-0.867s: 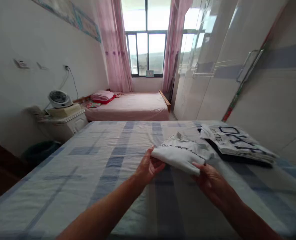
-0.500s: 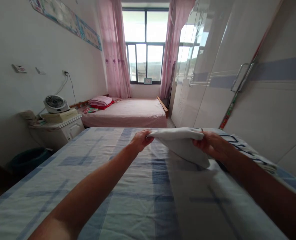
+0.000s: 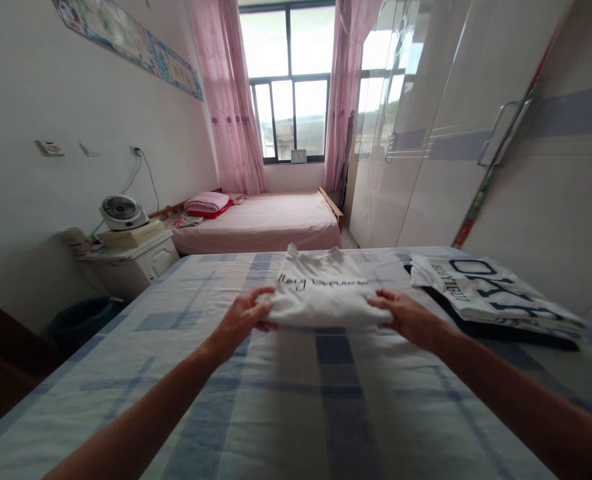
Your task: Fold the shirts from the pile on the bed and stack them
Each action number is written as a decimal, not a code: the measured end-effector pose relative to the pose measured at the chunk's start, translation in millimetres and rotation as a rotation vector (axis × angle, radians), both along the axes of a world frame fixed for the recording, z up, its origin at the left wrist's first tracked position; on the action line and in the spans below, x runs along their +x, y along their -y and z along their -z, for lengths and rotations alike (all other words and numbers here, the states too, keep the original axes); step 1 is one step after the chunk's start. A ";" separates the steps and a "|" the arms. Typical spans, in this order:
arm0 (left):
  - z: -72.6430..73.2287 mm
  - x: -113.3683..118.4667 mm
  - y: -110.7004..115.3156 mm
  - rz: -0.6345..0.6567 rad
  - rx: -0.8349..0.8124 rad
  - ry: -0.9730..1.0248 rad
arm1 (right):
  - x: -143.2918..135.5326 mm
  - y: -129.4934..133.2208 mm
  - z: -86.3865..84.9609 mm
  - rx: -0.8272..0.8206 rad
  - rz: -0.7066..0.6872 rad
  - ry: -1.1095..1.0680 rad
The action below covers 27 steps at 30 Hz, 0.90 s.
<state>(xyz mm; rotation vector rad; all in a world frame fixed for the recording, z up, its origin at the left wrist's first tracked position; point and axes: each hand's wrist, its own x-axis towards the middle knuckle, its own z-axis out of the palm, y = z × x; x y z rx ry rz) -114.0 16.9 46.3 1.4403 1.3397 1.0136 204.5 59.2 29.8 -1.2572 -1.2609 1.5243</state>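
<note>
A white shirt (image 3: pixel 321 303) with dark handwriting-style lettering is folded into a wide bundle over the far half of the bed. My left hand (image 3: pixel 249 310) grips its left edge between thumb and fingers. At the right edge, my right hand (image 3: pixel 399 313) holds the cloth the same way. The near edge looks slightly raised above the blue and white checked bedsheet (image 3: pixel 276 413), with a shadow below it.
Folded clothes (image 3: pixel 496 290), white with dark letters over a black piece, lie at the bed's right. Beyond are a pink bed (image 3: pixel 276 217) and wardrobe (image 3: pixel 426 167). A fan (image 3: pixel 123 210) stands on a cabinet (image 3: pixel 136 257) at the left.
The shirt has come nearer and spread flatter, so its lettering now shows. My left hand moved left and closer; my right hand moved slightly closer, and the clothes pile at the right is now uncovered.
</note>
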 end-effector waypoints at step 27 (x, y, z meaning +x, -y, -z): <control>100.0 2.8 -131.7 -0.454 0.395 -0.601 | -19.5 -113.8 105.7 0.741 -0.087 1.313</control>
